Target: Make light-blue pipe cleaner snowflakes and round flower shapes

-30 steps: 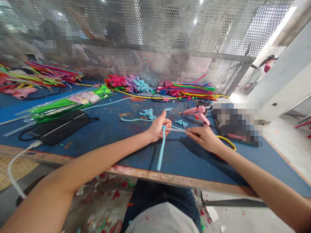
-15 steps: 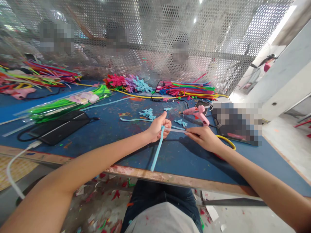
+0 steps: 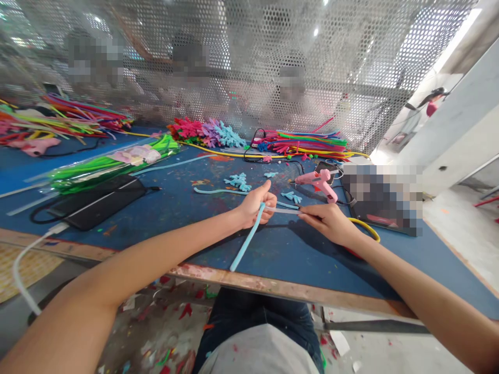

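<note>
My left hand (image 3: pixel 258 205) is closed, thumb up, around a light blue fuzzy stem (image 3: pixel 248 239) whose free end slants down toward the table's front edge. A thin pale strip (image 3: pixel 286 210) runs from that fist to my right hand (image 3: pixel 325 221), which pinches its other end. Behind the hands, another light blue stem (image 3: pixel 218 191) lies on the blue table. Light blue branched pieces (image 3: pixel 238 182) rest near it, one of them (image 3: pixel 291 197) just above the strip. A pink glue gun (image 3: pixel 319 183) lies beyond my right hand.
Green stems in clear plastic (image 3: pixel 117 160) and a black power bank (image 3: pixel 97 202) with a white cable lie left. Coloured stems (image 3: pixel 307 143) and branched bundles (image 3: pixel 206 133) line the back by a perforated metal screen (image 3: pixel 249 67). A dark pouch (image 3: pixel 380 200) sits right.
The free end of the light blue stem below my left hand has swung left. Both hands keep their hold on the strip. The view has shifted slightly.
</note>
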The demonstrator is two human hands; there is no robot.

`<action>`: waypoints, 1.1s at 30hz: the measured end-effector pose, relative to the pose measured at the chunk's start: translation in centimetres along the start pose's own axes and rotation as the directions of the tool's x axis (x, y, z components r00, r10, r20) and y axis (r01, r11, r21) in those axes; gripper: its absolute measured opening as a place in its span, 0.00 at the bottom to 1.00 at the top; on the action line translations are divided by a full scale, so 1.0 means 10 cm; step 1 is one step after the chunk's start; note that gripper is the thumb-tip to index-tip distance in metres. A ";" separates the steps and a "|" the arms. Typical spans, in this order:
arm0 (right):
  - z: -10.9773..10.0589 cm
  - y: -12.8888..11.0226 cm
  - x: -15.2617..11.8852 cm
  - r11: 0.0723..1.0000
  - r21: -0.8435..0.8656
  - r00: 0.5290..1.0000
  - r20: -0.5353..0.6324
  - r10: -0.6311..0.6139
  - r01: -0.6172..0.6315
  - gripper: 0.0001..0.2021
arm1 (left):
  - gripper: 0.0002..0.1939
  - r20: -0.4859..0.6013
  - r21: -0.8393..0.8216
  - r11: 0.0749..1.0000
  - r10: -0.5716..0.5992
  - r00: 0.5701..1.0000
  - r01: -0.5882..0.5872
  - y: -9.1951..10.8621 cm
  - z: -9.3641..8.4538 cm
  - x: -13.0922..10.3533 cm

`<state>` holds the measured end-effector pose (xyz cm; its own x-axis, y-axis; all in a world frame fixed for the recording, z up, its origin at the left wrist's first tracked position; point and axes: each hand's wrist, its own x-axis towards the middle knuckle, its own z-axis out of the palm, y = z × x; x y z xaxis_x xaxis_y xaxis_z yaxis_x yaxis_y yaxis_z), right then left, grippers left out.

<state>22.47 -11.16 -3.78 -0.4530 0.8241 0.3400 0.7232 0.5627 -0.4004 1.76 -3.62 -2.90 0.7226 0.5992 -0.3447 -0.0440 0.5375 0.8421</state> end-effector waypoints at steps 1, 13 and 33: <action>0.00 0.00 0.00 1.000 -0.004 1.000 0.006 -0.001 0.001 0.18 | 0.31 0.007 0.000 1.000 -0.002 1.000 0.002 0.00 0.00 0.00; -0.01 0.00 -0.01 1.000 -0.023 1.000 -0.004 -0.002 0.002 0.18 | 0.30 0.038 0.003 0.993 0.118 0.992 -0.119 -0.01 0.00 -0.01; -0.08 0.04 -0.01 0.981 -0.086 0.979 -0.127 0.162 -0.174 0.15 | 0.13 -0.078 0.565 0.551 0.777 0.625 -0.615 0.11 -0.05 -0.10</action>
<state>23.28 -11.08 -3.30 -0.2596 0.8894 0.3762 0.8330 0.4033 -0.3788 0.66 -3.35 -1.80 0.3635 0.8381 0.4067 -0.0789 -0.4073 0.9099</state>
